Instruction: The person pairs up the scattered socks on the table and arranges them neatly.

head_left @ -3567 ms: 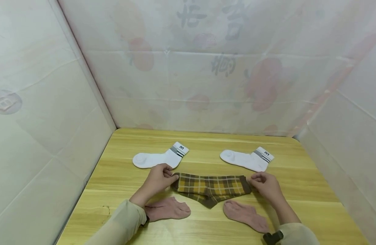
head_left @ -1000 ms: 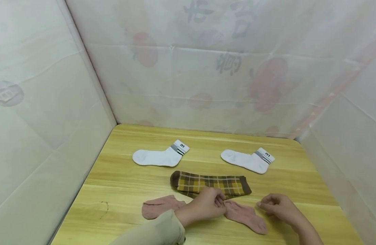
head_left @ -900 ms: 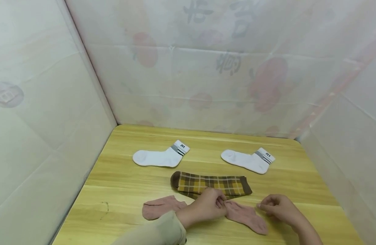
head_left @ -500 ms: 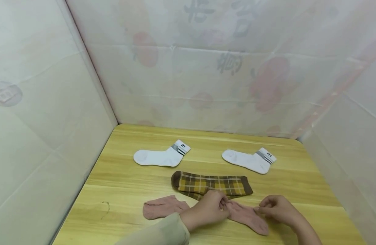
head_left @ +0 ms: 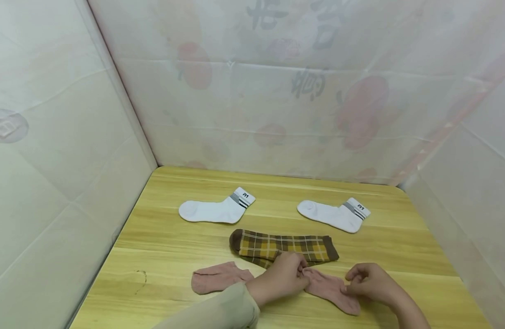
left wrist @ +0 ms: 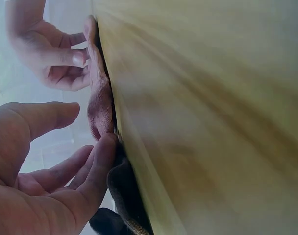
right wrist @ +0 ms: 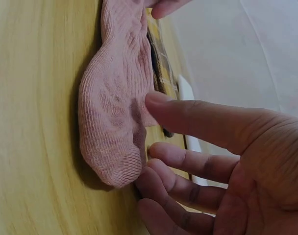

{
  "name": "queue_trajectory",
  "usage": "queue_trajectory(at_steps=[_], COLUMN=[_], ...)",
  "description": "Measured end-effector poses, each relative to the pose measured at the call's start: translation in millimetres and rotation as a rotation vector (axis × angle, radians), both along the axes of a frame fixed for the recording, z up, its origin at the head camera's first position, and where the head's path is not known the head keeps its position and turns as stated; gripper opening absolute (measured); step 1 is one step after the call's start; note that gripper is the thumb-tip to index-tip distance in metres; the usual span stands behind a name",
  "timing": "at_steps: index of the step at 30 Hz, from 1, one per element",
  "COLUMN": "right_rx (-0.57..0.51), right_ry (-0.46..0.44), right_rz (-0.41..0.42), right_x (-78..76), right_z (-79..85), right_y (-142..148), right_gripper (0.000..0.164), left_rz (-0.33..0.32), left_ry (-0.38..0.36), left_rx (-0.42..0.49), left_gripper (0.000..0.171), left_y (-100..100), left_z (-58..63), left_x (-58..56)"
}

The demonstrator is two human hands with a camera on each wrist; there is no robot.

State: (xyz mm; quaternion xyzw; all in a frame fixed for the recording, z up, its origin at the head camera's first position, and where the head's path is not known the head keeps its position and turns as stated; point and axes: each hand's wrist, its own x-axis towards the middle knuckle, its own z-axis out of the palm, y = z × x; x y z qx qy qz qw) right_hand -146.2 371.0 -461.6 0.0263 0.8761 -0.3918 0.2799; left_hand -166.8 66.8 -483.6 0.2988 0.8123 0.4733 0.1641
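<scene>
The left hand (head_left: 280, 278), thumb spread, touches the right-lying low-cut pink knit sock (head_left: 325, 287) on the yellow wooden surface (head_left: 412, 256); the right hand (head_left: 373, 284), fingers parted, thumbs its edge. Smooth outward gently, avoiding stretching.

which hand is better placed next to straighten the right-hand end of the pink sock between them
Probably the right hand. In the right wrist view its thumb is at the edge of the pink sock and its fingers lie near that end, while the left hand is at the opposite end.
</scene>
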Motion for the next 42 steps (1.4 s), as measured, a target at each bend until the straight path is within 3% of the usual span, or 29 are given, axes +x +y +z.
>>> queue_trajectory(at_steps=[11, 27, 34, 42], right_rx=[0.017, -0.042, -0.050, -0.061], right_ry=[0.018, 0.049, 0.054, 0.033], right_rz=[0.006, 0.059, 0.071, 0.075], right_x=[1.2, 3.1, 3.8, 4.7], right_z=[-4.0, -6.7, -5.4, -2.3], right_y=[0.8, 1.3, 1.5, 0.7], right_gripper=[0.036, 0.017, 0.016, 0.020], left_rz=[0.004, -0.024, -0.031, -0.053], left_ry=[0.034, 0.073, 0.059, 0.110], left_rx=[-0.043, -0.075, -0.082, -0.062], left_gripper=[0.016, 0.006, 0.007, 0.002], left_y=[2.9, 6.0, 5.9, 7.5], left_z=[4.1, 1.4, 2.7, -1.7], left_x=[-1.1, -1.2, -0.2, -2.7])
